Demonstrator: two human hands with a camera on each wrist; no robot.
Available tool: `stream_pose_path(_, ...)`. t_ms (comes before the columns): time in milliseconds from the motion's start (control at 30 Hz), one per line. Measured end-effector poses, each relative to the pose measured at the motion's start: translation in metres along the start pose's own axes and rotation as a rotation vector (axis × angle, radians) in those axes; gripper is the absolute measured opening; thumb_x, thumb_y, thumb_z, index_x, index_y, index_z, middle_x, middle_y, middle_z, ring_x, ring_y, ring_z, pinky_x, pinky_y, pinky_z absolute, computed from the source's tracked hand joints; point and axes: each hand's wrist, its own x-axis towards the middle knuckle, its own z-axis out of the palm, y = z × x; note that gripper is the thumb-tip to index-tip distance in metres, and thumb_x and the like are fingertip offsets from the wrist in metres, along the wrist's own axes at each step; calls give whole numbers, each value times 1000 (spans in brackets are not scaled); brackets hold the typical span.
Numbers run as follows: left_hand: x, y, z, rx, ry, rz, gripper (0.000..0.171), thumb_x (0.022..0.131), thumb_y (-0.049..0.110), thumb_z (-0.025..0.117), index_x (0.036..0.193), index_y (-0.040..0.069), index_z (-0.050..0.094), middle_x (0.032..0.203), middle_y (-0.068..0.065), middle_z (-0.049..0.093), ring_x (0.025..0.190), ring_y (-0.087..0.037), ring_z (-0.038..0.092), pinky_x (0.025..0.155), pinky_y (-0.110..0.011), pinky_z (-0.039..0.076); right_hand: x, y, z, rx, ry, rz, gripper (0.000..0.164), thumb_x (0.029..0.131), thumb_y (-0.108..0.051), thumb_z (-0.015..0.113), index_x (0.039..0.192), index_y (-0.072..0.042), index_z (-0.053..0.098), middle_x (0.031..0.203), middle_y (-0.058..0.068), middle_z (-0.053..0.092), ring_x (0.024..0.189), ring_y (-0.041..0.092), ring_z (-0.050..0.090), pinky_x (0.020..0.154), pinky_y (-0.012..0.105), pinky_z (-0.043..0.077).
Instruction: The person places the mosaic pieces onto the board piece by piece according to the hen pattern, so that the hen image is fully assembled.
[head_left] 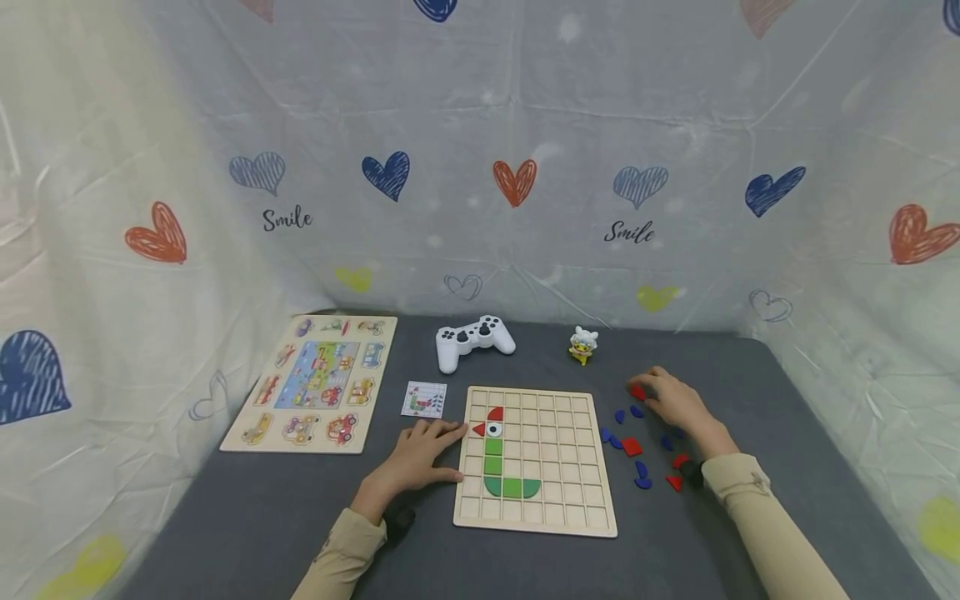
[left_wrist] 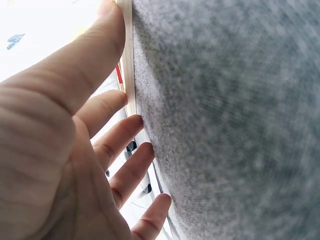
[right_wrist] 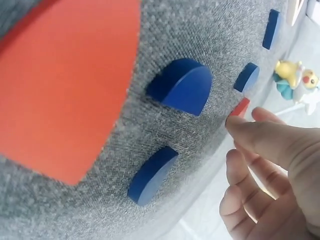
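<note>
A wooden grid board (head_left: 561, 471) lies in front of me, bearing a bird-like figure of red, white and green pieces in its left columns. My left hand (head_left: 417, 457) rests at its left edge, thumb and fingertips touching the rim and the fingers spread. To the right of the board, my right hand (head_left: 675, 400) pinches a small red puzzle piece (right_wrist: 241, 108) between thumb and index finger, close to the cloth. Around that hand lie several blue pieces (right_wrist: 185, 87) and a few more red ones, among them a red square (head_left: 632, 447).
A small printed pattern card (head_left: 424, 400) lies beyond the left hand. A wooden vehicle puzzle (head_left: 360, 433) lies at the far left. At the back are a white game controller (head_left: 476, 340) and a small figurine (head_left: 582, 345). Heart-printed curtains (head_left: 517, 250) surround the grey table.
</note>
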Motion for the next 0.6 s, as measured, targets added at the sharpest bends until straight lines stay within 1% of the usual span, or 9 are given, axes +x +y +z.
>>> stream_pose_path(133,0,-1,1,3,2,5,78,77,50,67,143,20,38,137,-6,43,115,-29,37,97,-58,27,2,0,0,-13,-9,15,34,81,-1,68,114,-8,65,105,17,55,86,33,58,58,41,47)
stream_pose_path(267,1,-1,2,6,1,-3,78,78,51,66,143,21,38,138,-5,42,116,-29,37,97,-57,27,2,-1,-1,-13,-9,25,32,80,-2,69,111,-8,66,99,14,56,85,30,58,61,42,48)
stream_pose_path(433,1,0,1,5,6,-4,78,77,51,67,143,20,39,137,-6,43,114,-28,38,96,-57,28,0,0,-3,-7,0,35,29,80,-6,70,108,-7,66,93,12,55,82,28,57,59,41,47)
stream_pose_path(600,1,0,1,3,5,-2,78,78,50,67,143,19,39,136,-6,43,114,-28,38,96,-57,28,-1,2,-3,-10,-15,70,25,81,-14,71,105,-7,66,90,11,53,78,25,55,57,38,46)
